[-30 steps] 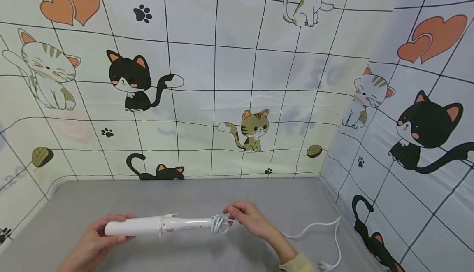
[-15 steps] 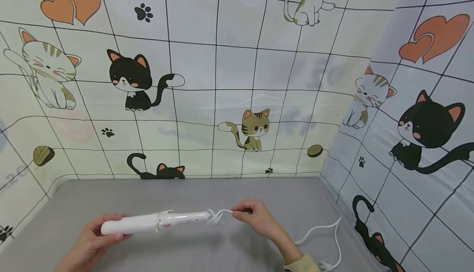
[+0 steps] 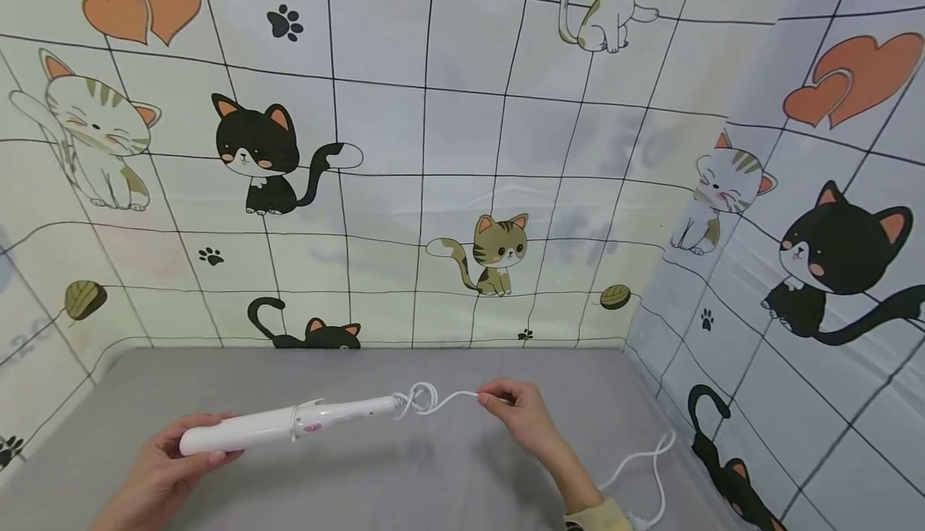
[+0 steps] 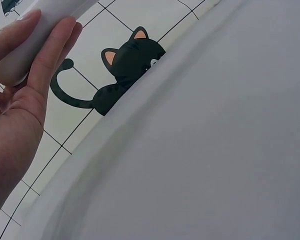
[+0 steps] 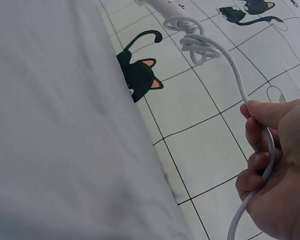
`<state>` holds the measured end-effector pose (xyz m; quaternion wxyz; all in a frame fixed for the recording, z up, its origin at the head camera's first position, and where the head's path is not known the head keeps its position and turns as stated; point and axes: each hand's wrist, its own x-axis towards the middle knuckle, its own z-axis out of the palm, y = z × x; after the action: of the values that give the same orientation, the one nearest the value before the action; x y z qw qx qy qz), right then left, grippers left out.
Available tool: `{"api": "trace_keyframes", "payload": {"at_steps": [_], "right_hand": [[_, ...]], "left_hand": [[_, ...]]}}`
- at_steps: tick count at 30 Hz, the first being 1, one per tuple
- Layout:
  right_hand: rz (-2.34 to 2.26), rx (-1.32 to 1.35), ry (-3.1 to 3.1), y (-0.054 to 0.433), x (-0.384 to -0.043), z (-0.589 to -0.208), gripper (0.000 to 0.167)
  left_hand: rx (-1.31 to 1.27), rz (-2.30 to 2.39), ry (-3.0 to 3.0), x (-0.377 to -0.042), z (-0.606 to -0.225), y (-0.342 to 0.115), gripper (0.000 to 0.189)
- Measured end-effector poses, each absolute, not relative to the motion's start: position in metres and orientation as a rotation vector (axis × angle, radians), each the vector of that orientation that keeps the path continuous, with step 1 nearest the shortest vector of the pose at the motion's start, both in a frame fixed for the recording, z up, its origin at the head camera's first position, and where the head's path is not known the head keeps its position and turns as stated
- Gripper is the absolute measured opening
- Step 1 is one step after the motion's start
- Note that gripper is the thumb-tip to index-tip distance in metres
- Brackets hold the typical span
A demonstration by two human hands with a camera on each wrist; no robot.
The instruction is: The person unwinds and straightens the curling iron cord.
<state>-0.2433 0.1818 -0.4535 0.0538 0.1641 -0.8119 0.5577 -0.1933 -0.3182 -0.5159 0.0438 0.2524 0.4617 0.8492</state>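
A white curling iron (image 3: 340, 412) is held slightly tilted above the grey surface, its slim handle end toward the right. My left hand (image 3: 162, 467) grips the thick barrel end between thumb and fingers; the left wrist view shows the rounded end of the white barrel (image 4: 27, 55) in that grasp. From the handle runs a white cord (image 3: 422, 398), looped and tangled close to the handle. My right hand (image 3: 531, 422) pinches this cord a short way past the loops. In the right wrist view the cord (image 5: 238, 75) passes under the thumb and through the curled fingers.
The rest of the cord lies in a bend at the right of the grey tabletop (image 3: 405, 483), its end cut off at the bottom edge. A cat-print cloth (image 3: 376, 129) rises behind the table and along both sides.
My right hand has drawn the cord rightward and slightly up, so the tight wraps around the handle end have loosened into open loops. The curling iron has shifted left and tilted up at the handle.
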Motion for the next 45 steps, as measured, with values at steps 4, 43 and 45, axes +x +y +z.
{"api": "trace_keyframes", "payload": {"at_steps": [4,43,45], "right_hand": [[1.719,0.513,-2.459,0.184,-0.244,-0.458,0.014],[1.888,0.942,-2.703,0.149,-0.234,-0.466,0.022],[1.844,0.938,-2.722,0.151,-0.234,-0.467,0.021]], "left_hand": [[0.858,2.580,1.391,-0.195,-0.515,-0.316,0.062],[0.919,2.567,1.379,-0.198,-0.518,-0.308,0.063],[0.902,2.567,1.405,-0.197,-0.518,-0.309,0.063]]}}
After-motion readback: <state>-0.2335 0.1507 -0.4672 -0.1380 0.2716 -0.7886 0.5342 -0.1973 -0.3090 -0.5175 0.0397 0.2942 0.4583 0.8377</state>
